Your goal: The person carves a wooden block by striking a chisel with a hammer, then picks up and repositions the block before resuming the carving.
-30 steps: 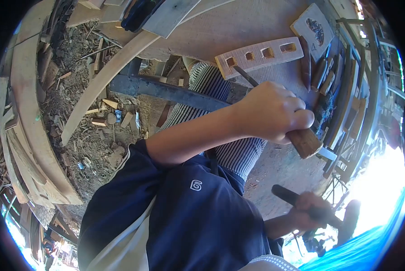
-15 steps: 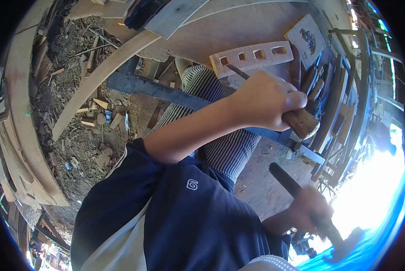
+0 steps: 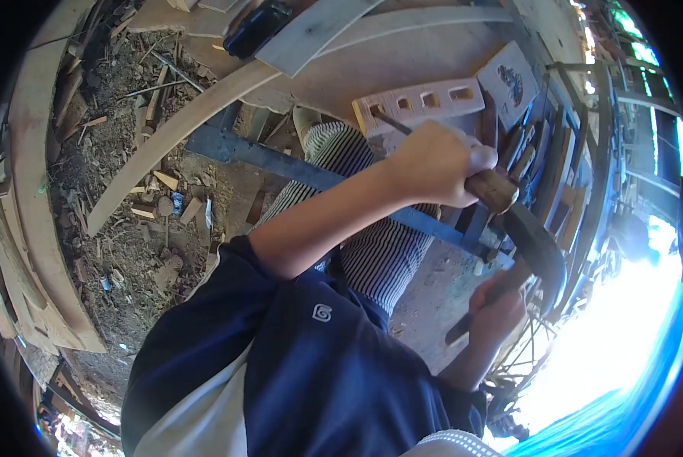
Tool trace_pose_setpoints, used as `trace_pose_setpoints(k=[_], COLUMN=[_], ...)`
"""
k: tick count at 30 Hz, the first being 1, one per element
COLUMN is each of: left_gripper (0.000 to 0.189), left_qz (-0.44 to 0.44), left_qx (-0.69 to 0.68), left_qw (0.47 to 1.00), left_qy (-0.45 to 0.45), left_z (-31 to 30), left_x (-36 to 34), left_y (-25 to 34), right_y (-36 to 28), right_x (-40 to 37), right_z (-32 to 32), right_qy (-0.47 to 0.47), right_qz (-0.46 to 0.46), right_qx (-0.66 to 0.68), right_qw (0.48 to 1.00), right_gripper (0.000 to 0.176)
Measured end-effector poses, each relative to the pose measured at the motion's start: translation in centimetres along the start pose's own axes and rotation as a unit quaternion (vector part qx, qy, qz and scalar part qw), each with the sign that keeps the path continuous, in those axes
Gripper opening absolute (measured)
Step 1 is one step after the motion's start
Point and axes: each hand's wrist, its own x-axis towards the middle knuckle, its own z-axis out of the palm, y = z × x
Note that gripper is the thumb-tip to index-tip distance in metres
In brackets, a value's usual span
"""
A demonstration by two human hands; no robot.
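My left hand [image 3: 442,162] is wrapped round a chisel [image 3: 492,190], whose wooden handle end sticks out past the fist. Its thin blade slants into the leftmost hole of a pale wooden piece [image 3: 428,102] with several rectangular cutouts. In my right hand [image 3: 497,306] I grip the handle of a hammer [image 3: 538,247]. The dark hammer head is up at the butt of the chisel handle; whether they touch is hard to tell. Both hands are closed.
A carved board [image 3: 510,78] lies beside the cut piece. Several tools and wood strips [image 3: 562,175] are ranged on the right. A long curved plank [image 3: 181,129] and a blue-grey bar [image 3: 280,164] cross near my striped-trousered legs. Wood scraps litter the ground [image 3: 140,282] at left.
My right hand has swung the hammer up from the lower right to the chisel's handle end. The chisel stays in the leftmost hole; the view has shifted slightly.
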Motion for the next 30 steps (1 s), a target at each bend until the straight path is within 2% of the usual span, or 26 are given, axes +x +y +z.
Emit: trace_pose_setpoints(k=[2,3,4,6,8,9,11,13,15,17,18,19,20,21,23,24,26,30], left_gripper=[0.037,0.037,0.037,0.037,0.031,0.031,0.024,0.021,0.023,0.030,0.030,0.038,0.047,0.047,0.071,0.071,0.091,0.091], left_qz=[-0.010,-0.010,0.009,0.031,0.122,0.124,0.208,0.152,-0.099,-0.340,-0.338,-0.352,-0.359,-0.356,-0.394,-0.393,-0.346,-0.338], left_qx=[-0.015,-0.017,-0.007,0.002,0.016,0.014,-0.043,-0.101,-0.060,-0.072,-0.071,0.049,0.169,0.171,0.207,0.208,0.210,0.242], left_qw=[0.999,0.999,1.000,1.000,0.992,0.992,0.962,0.959,0.982,0.936,0.937,0.934,0.909,0.909,0.871,0.871,0.884,0.880], left_qy=[0.031,0.028,0.014,-0.001,0.029,0.026,0.171,0.217,0.149,0.058,0.054,-0.040,-0.131,-0.133,-0.207,-0.208,-0.234,-0.230], left_z=[0.1,0.4,0.6,1.1,1.3,1.2,0.6,-2.4,-7.2,-10.2,-10.4,-10.1,-9.6,-9.1,-8.2,-7.7,-6.7,-5.5], left_x=[-0.2,-0.6,-0.8,-1.3,-2.0,-2.1,-2.1,-1.0,-0.2,1.3,1.4,1.2,0.9,0.9,0.9,0.6,-0.1,-1.0], left_y=[0.0,0.2,0.3,0.4,0.6,0.9,1.4,1.8,1.7,0.4,-1.8,-4.5,-6.1,-6.1,-6.2,-6.7,-7.7,-8.8], right_y=[1.7,2.6,3.1,2.2,2.3,2.9,3.5,3.7,5.0,5.8,6.1,6.3,6.5,6.7,6.8,6.7,6.9,7.9], right_x=[0.7,1.2,1.1,0.8,-0.2,-0.8,-1.6,-2.4,-3.1,-3.7,-3.9,-4.0,-4.1,-4.2,-4.4,-4.6,-4.8,-5.3], right_z=[-2.6,-3.6,-4.6,-5.9,-6.2,-6.5,-6.4,-6.0,-6.3,-6.6,-6.6,-6.5,-6.4,-6.3,-6.0,-5.8,-5.8,-6.1], right_qy=[-0.025,-0.011,-0.008,-0.081,-0.043,-0.023,0.003,0.047,0.051,0.052,0.063,0.073,0.076,0.075,0.076,0.078,0.081,0.083], right_qz=[-0.055,-0.100,-0.100,-0.112,-0.119,-0.097,-0.072,-0.062,-0.044,-0.028,0.006,0.039,0.040,0.056,0.072,0.079,0.087,0.069], right_qx=[0.073,0.099,0.099,0.311,0.322,0.303,0.284,0.145,0.163,0.183,0.195,0.207,0.210,0.204,0.200,0.194,0.187,0.154], right_qw=[0.995,0.990,0.990,0.940,0.938,0.948,0.956,0.986,0.984,0.981,0.979,0.975,0.974,0.974,0.974,0.975,0.975,0.982], right_gripper=[0.046,0.058,0.058,0.067,0.070,0.071,0.073,0.073,0.067,0.062,0.063,0.063,0.063,0.063,0.063,0.061,0.060,0.059])
